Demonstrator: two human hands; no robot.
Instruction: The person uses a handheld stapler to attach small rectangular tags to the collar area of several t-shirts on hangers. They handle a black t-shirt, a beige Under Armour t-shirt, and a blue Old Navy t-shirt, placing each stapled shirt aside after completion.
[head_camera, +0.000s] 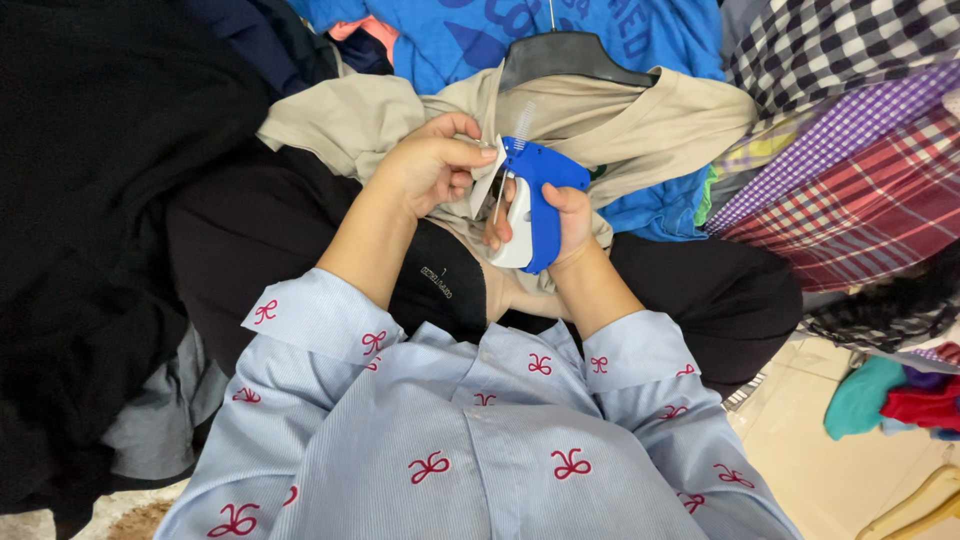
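My right hand (565, 225) grips a blue and white tagging gun (530, 200), its needle end pointing up-left. My left hand (435, 160) pinches a small white tag (487, 180) against the gun's tip, over the collar of a beige garment (620, 125). The beige garment hangs on a dark plastic hanger (565, 55) and lies across my lap. My sleeves are light blue with red bow prints.
Black clothes (90, 200) are piled at the left. A blue printed shirt (560, 25) lies behind the beige one. Checked fabrics (840, 160) in purple, red and black lie at the right. Teal and red cloths (890, 400) sit on the pale floor, beside a wooden hanger (920, 505).
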